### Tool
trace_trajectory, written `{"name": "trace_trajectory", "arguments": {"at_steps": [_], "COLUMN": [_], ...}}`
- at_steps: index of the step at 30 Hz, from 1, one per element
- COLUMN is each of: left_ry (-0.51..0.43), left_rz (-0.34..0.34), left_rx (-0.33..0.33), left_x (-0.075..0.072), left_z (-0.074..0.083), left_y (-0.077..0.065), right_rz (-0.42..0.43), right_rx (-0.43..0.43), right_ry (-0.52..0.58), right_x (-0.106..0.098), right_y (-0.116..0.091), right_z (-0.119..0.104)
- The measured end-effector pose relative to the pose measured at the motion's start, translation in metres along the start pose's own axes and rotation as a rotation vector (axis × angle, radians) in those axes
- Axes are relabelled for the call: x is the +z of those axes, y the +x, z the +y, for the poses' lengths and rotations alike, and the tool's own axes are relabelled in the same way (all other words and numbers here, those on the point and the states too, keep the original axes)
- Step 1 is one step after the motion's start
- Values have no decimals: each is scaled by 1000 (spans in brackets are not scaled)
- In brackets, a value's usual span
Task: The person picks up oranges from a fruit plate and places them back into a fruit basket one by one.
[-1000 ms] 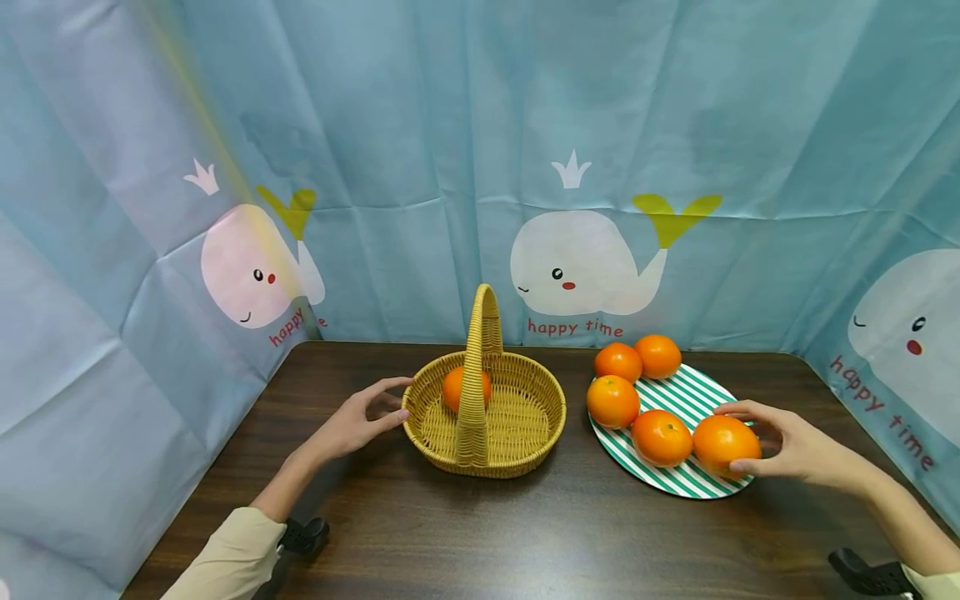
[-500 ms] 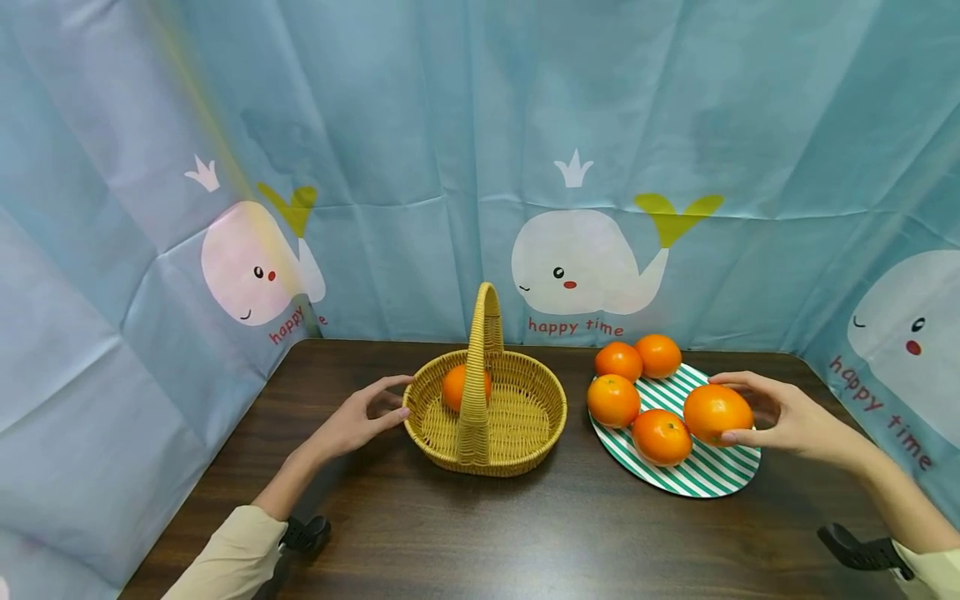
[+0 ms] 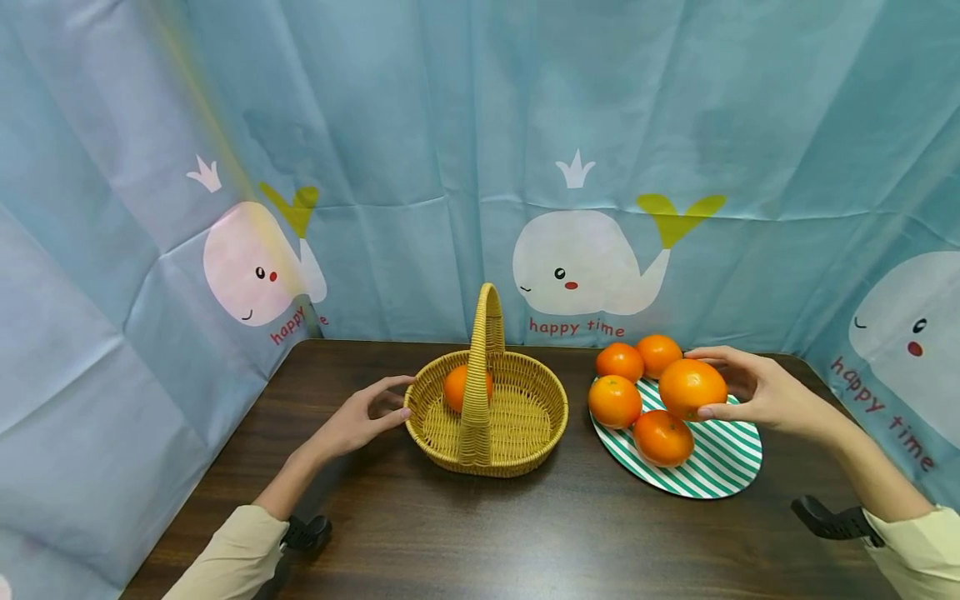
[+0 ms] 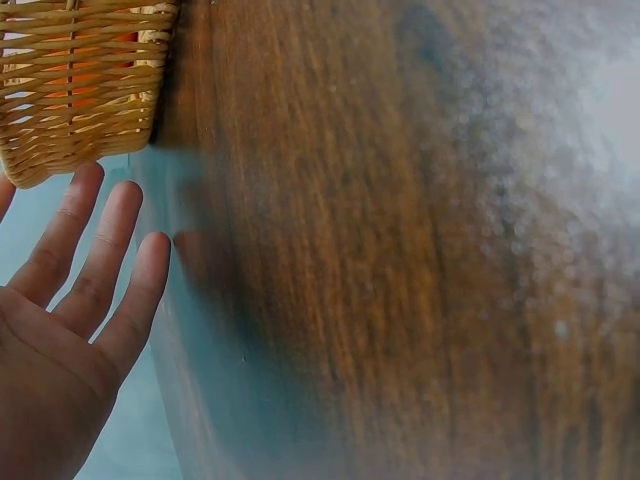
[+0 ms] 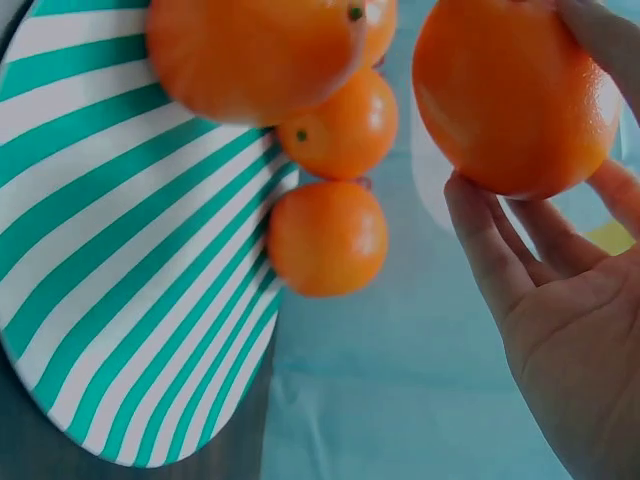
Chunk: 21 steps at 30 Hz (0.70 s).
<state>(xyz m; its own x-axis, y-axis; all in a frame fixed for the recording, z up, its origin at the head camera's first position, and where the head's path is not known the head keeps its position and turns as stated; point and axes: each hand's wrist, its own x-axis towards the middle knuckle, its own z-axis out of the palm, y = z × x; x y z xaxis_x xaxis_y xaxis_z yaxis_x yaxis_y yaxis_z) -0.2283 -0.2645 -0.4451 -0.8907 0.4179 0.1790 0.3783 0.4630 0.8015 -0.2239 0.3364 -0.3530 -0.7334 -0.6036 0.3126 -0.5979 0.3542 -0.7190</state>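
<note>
My right hand (image 3: 772,392) holds an orange (image 3: 692,389) between thumb and fingers, raised over the striped plate (image 3: 723,467). In the right wrist view the held orange (image 5: 515,95) shows clear of the plate, with fingertips on its underside. My left hand (image 3: 360,421) is at the left rim of the yellow wicker basket (image 3: 525,408), its fingers reaching to the weave. The left wrist view shows those fingers (image 4: 105,245) extended beside the basket wall (image 4: 85,100). One orange (image 3: 456,388) lies inside the basket, partly hidden behind the upright handle (image 3: 474,408).
Several other oranges (image 3: 615,402) sit along the plate's left and back edge. The dark wooden table (image 3: 465,533) runs back to a light blue curtain (image 3: 420,250) printed with whales. Black straps (image 3: 832,521) circle both wrists.
The right hand has lifted the orange off the right side of the plate and carried it up, back and leftward. The left hand and basket have stayed in place.
</note>
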Motion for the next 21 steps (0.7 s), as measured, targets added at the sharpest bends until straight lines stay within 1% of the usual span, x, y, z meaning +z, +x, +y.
{"name": "trace_trajectory", "arguments": {"at_steps": [5,11,18,21], "left_ry": [-5,9,21,26], "left_rz": [1,-1,6,6], "left_rx": [-6,-18,-3,-10], "left_x": [0,0,0,0], "left_z": [1,3,5,6], "left_y": [-1,-1,-2,-2], "right_rz": [1,13,-4,-13], "right_rx": [16,13,34,36], "right_ry": [-2,-23,3,30], "right_x": [5,18,36,43], "right_y": [14,33,53,62], "right_z": [-4,-9,-11,-12]}}
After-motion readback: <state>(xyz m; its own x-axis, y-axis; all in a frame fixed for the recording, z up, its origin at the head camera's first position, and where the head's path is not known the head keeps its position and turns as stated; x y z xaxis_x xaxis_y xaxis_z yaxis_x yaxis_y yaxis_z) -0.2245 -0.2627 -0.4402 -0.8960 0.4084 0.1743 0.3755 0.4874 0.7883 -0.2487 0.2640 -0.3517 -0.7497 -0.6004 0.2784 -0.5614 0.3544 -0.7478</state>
